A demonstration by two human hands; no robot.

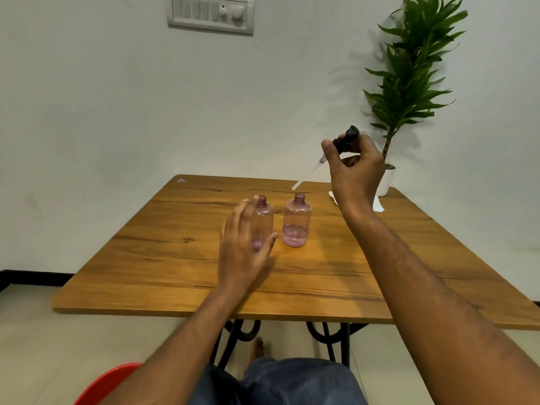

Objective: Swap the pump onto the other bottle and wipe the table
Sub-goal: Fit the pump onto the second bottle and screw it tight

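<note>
Two clear pink bottles stand uncapped near the middle of the wooden table. The left bottle is partly hidden by my left hand, which is spread open just in front of it; whether it touches the bottle I cannot tell. The right bottle holds a little pink liquid. My right hand is raised above and to the right of the bottles, shut on the black pump. The pump's clear dip tube slants down-left and ends above the right bottle's mouth.
A white tissue lies at the table's far right, partly behind my right wrist. A potted plant in a white pot stands at the far right corner. A switch panel is on the wall. A red stool sits at lower left.
</note>
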